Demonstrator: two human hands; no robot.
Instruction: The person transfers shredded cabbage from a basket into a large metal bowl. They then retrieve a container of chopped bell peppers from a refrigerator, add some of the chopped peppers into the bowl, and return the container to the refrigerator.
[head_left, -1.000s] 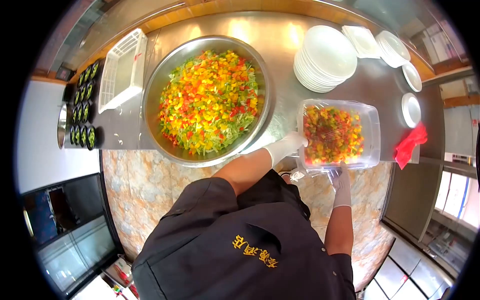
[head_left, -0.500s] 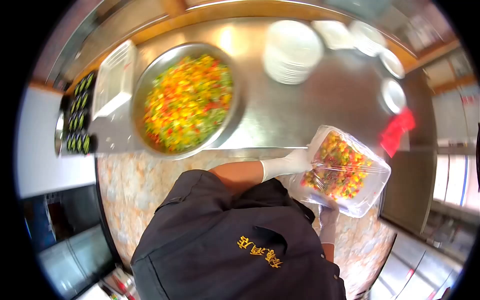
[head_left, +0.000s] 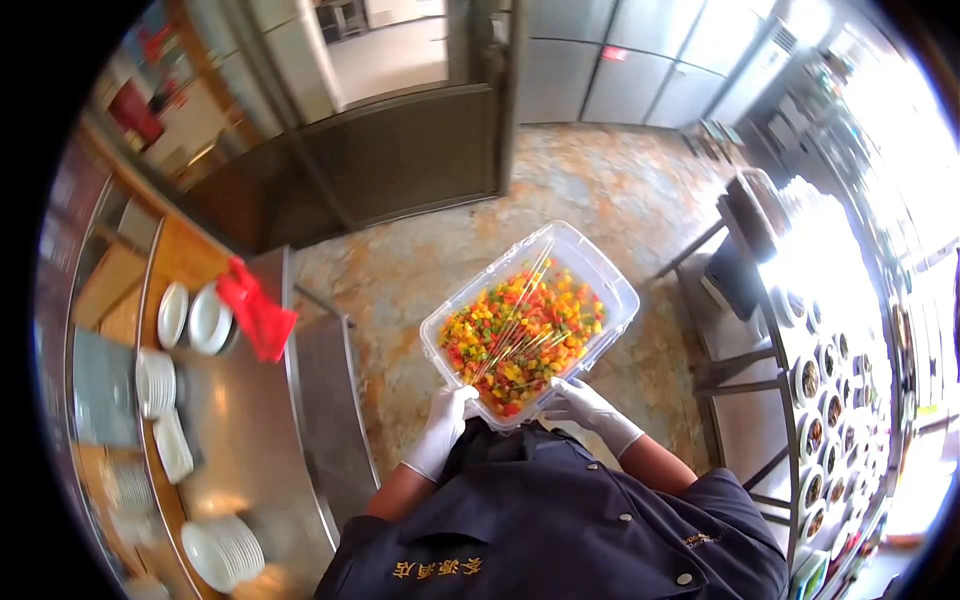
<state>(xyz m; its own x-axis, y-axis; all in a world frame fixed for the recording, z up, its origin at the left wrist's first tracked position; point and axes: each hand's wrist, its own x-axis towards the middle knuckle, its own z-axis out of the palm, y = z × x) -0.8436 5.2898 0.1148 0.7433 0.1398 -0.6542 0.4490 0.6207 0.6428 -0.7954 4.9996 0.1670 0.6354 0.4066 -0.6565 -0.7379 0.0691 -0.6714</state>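
A clear plastic box (head_left: pixel 612 290) holds diced red, yellow and green pieces (head_left: pixel 522 330), with plastic wrap stretched across its top. It hangs above the floor in front of my body. My left hand (head_left: pixel 448 415), in a white glove, grips the near left corner, fingers closed on the rim. At the near right side my right hand (head_left: pixel 588 408), also gloved, is closed on the box edge; its fingers are partly under the box.
A steel counter (head_left: pixel 235 420) on the left carries stacked white plates (head_left: pixel 222 552), bowls (head_left: pixel 209 320) and a red cloth (head_left: pixel 258 308). On the right, a steel rack (head_left: pixel 740 375) stands by many filled round dishes (head_left: pixel 810 435). Doors and steel cabinets (head_left: pixel 630 85) are ahead.
The view has turned from the counter toward the open floor and doors. Both hands have lifted the box off the counter and carried it along. The big bowl of vegetables has left the view.
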